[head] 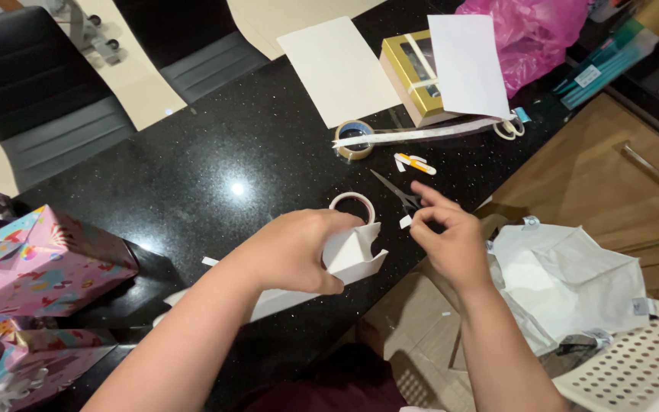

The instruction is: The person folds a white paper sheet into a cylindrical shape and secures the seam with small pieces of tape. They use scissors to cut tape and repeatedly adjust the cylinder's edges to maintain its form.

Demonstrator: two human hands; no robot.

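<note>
My left hand [293, 252] grips a box wrapped in white paper [352, 255] at the near edge of the black stone counter [215, 160], holding down a folded paper flap. My right hand [448, 233] hovers just right of the box with its fingertips pinched on a small piece of clear tape [406, 220]. A roll of clear tape [352, 203] lies right behind the box. Scissors [398, 192] lie on the counter near my right fingers.
A brown tape roll [354, 140], a white sheet [339, 70] and a gold box [413, 72] under paper lie further back. Pink wrapped gifts [36, 263] sit left. A pink plastic bag [532, 38], black chairs [36, 91], a white bag [566, 278] and white perforated chair [642, 366] surround.
</note>
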